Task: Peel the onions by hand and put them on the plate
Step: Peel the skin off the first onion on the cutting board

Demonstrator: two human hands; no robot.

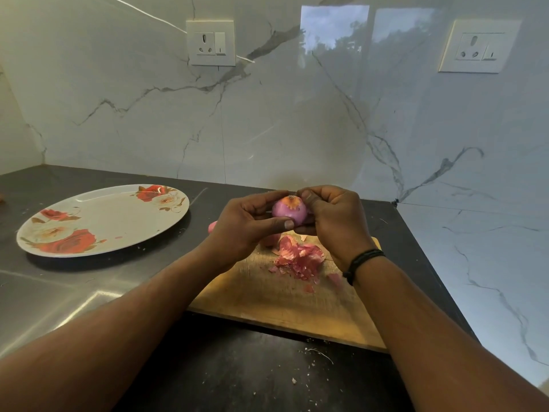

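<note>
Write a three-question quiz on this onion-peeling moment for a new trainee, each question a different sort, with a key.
1. True or false: the floral plate already holds a peeled onion.
2. Multiple choice: the pile of onion skins lies on (A) the plate, (B) the wooden cutting board, (C) the bare counter.
3. Fill in: the onion is held above the board by ____ hands.

Key
1. False: the plate holds no onion.
2. B.
3. Both: the left hand grips it from one side, and the right hand pinches at its top end.
</note>
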